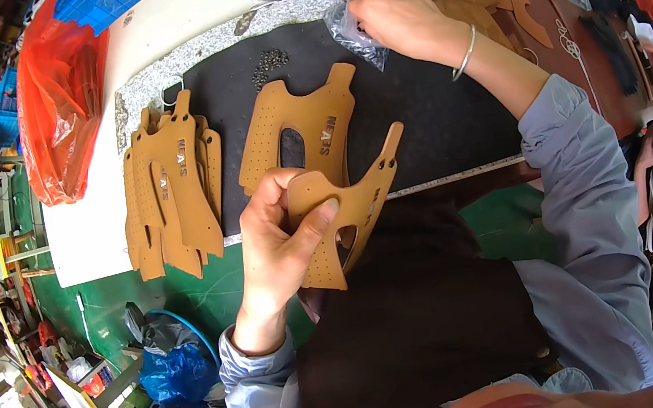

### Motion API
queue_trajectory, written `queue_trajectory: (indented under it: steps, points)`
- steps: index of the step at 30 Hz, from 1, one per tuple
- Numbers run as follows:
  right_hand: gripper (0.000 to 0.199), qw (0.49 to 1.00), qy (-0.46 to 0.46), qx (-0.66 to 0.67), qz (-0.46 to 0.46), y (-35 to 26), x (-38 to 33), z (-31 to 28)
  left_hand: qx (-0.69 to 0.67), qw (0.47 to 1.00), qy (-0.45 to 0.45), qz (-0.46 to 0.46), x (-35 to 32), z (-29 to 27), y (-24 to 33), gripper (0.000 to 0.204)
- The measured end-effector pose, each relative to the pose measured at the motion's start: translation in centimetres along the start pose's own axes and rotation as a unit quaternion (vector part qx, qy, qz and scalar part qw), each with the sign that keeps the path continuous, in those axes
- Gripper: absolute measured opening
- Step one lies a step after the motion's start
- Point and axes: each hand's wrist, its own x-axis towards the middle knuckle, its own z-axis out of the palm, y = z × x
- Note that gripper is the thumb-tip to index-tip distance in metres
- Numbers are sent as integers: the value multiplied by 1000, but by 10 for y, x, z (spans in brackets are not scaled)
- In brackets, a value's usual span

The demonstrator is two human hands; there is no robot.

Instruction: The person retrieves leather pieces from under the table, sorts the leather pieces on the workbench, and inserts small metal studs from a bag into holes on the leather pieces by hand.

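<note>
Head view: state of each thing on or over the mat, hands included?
left hand: closed on held tan piece
held tan piece: raised, tilted
right hand: fingers curled at clear bag, grip hidden
clear bag: crumpled
middle tan pieces: lying overlapped
left tan pieces: stacked unevenly
small dark parts: loose heap
black mat: spread flat

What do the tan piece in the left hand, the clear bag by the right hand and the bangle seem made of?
Tan piece: probably leather or imitation leather, matte, with crisp cut edges and punched holes.
Clear bag: thin, glossy plastic film, judging by its creases and highlights.
Bangle: likely polished silvery metal, from its shine.
</note>
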Motion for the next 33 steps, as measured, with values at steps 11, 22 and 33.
queue_trajectory:
  steps: [11, 22, 33]
  points:
    - [14, 868, 148, 467, -81, -63, -38, -93, 172, 984, 51, 2, 2, 6, 1, 29]
    - [19, 864, 162, 467, -94, -93, -53, -78, 211, 971, 67, 95, 0, 17, -1, 27]
    - [22, 826, 100, 555, -6, -102, -58, -91, 282, 954, 34, 98, -6, 20, 11, 22]
